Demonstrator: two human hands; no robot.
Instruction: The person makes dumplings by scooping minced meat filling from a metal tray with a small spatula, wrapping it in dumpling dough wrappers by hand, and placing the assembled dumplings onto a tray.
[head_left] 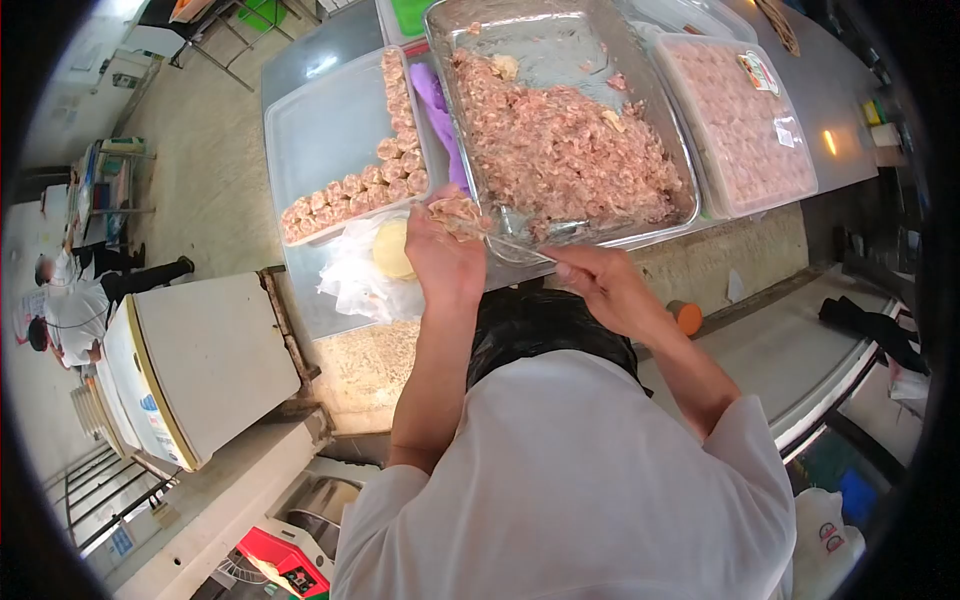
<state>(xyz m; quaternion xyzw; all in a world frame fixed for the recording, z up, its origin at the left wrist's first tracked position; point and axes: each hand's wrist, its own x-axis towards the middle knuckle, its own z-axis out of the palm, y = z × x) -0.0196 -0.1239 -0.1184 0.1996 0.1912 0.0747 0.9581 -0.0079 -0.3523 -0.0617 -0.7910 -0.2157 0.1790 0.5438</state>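
Note:
In the head view my left hand (447, 258) is cupped around a portion of minced meat (458, 214), which seems to sit in a thin wrapper. My right hand (603, 286) grips a thin flat spatula (518, 247), its far end reaching to that meat. Beside my left hand, a stack of round yellowish wrappers (392, 250) lies in a white plastic bag (345, 270). Just beyond my hands stands a deep metal pan (690, 208) holding a large heap of minced meat (570, 150). To its left, a clear plastic tray (325, 120) bears rows of open-topped meat dumplings (375, 184).
A lidded container full of dumplings (735, 125) stands right of the pan. Purple cloth (436, 115) lies between tray and pan. On the left are a white chest freezer (215, 350) and people in white shirts (78, 310). An orange round object (686, 318) sits beyond my right forearm.

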